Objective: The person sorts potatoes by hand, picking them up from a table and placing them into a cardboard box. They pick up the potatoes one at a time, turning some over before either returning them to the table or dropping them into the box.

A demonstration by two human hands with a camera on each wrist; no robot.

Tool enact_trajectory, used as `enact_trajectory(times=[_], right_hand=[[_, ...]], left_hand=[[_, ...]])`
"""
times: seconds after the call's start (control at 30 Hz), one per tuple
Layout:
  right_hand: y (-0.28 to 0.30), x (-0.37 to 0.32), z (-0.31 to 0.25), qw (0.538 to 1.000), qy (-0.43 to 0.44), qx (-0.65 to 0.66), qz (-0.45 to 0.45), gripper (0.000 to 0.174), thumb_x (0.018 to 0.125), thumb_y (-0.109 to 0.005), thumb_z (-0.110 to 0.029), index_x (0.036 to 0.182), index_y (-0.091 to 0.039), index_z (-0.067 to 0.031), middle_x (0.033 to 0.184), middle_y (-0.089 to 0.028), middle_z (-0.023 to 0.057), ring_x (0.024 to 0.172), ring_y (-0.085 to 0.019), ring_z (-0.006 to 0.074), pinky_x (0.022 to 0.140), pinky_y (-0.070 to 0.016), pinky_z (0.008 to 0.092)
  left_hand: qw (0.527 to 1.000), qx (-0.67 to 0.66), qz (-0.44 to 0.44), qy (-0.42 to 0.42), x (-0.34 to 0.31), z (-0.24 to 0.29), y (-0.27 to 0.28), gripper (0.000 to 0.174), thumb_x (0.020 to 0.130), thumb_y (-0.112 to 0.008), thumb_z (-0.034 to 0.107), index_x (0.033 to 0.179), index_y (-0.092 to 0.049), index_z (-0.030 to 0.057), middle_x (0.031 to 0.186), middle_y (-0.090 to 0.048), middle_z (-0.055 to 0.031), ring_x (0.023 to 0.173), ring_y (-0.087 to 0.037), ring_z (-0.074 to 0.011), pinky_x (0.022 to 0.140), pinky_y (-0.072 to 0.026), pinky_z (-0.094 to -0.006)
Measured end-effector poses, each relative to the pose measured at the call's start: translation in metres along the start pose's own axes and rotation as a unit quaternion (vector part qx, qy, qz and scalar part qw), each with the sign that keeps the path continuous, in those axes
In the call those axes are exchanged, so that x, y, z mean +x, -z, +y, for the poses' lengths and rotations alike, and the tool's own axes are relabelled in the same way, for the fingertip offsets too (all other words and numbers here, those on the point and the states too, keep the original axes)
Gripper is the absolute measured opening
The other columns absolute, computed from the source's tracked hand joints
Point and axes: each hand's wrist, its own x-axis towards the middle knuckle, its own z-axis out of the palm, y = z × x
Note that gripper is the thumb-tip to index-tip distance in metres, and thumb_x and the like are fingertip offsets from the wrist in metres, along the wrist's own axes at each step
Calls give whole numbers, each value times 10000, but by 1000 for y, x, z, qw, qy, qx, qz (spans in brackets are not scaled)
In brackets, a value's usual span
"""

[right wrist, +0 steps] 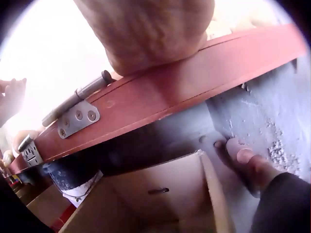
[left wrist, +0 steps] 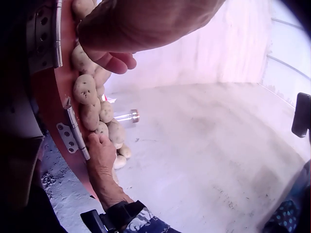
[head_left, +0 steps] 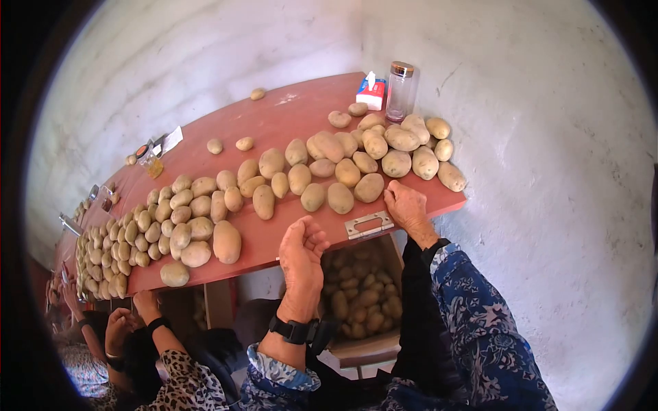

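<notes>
Many potatoes (head_left: 272, 162) lie in a long band across the red tabletop, bunched at its right end. My left hand (head_left: 301, 260) is raised in front of the table edge, palm turned inward, fingers loosely bent with nothing in them. In the left wrist view part of the same left hand (left wrist: 146, 24) crosses the top of the picture. My right hand (head_left: 409, 205) rests on the table's front edge beside a metal hinge (head_left: 369, 225), its fingers loosely curled near the closest potatoes. The right wrist view shows the heel of the right hand (right wrist: 150, 34) on the red edge.
Below the edge stands a cardboard box (right wrist: 146, 194); potatoes (head_left: 363, 291) fill a box there. A glass jar (head_left: 401, 92) and a tissue pack (head_left: 371, 92) stand at the back right, near the wall (head_left: 521, 137). Another person's hands (head_left: 145, 305) are at the left.
</notes>
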Motion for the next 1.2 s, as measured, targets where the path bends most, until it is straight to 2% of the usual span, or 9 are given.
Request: enact_trajectory(times=[0.37, 0.6, 0.7, 0.77, 0.8, 0.87, 0.97, 1.07, 1.2], right_hand=[[3, 5, -4, 997, -32, -45, -56, 239, 834, -569, -335, 739, -613, -119, 679, -645, 148, 706, -643, 363, 645, -475, 510], [2, 3, -1, 997, -24, -30, -62, 263, 831, -573, -340, 705, -627, -115, 665, -642, 148, 682, -637, 362, 647, -474, 509], [0, 2, 1, 998, -16, -36, -48, 264, 827, -587, -337, 698, -621, -110, 655, -637, 144, 669, -636, 360, 631, -474, 500], [-2, 2, 2, 998, -14, -29, -46, 260, 826, -592, -335, 698, -620, -110, 653, -635, 144, 665, -635, 360, 626, -474, 498], [-1, 2, 1, 999, -14, -27, -43, 257, 824, -598, -332, 699, -618, -110, 651, -634, 145, 661, -634, 360, 621, -473, 497], [2, 2, -1, 999, -13, -24, -47, 255, 834, -583, -328, 707, -630, -112, 663, -643, 154, 669, -644, 362, 642, -486, 499], [3, 3, -2, 998, -16, -29, -54, 257, 844, -571, -327, 718, -638, -113, 675, -651, 164, 679, -651, 365, 659, -494, 503], [-1, 2, 1, 998, -14, -40, -56, 258, 845, -575, -332, 727, -633, -111, 679, -650, 164, 683, -647, 365, 647, -484, 506], [2, 3, -1, 997, -15, -44, -59, 251, 844, -588, -331, 734, -622, -108, 685, -649, 159, 690, -644, 362, 631, -474, 507]], left_hand=[[999, 41, -27, 16, -1, -23, -6, 233, 961, -519, 240, 1042, -618, 45, 868, -637, -46, 737, -626, -146, 651, -530, -285], [971, 207, -116, 20, 34, -5, -55, 227, 956, -539, 228, 1049, -615, 35, 875, -627, -26, 759, -608, -123, 644, -493, -251], [937, 301, -170, -52, 68, -7, -69, 213, 899, -571, 184, 1042, -618, 33, 823, -630, -73, 740, -620, -196, 626, -502, -324], [756, 549, -174, -312, 92, -9, -71, 327, 836, -632, 170, 1134, -577, 46, 998, -620, -157, 898, -605, -320, 744, -493, -426], [755, 551, -171, -311, 98, -7, -73, 327, 836, -632, 170, 1134, -577, 46, 998, -620, -157, 898, -605, -320, 744, -493, -426], [681, 608, -125, -389, 109, -2, -77, 522, 786, -672, 176, 1263, -489, 65, 1259, -502, -244, 1097, -512, -418, 901, -443, -479], [631, 671, -40, -388, 142, -8, -86, 668, 784, -686, 184, 1372, -385, 88, 1423, -342, -259, 1210, -442, -423, 976, -415, -464], [626, 699, -31, -344, 169, -10, -94, 710, 789, -681, 205, 1411, -358, 94, 1446, -321, -264, 1251, -421, -418, 1014, -397, -459], [602, 739, -16, -301, 186, -14, -110, 695, 789, -670, 222, 1399, -364, 91, 1301, -450, -219, 1220, -443, -404, 1002, -413, -468]])
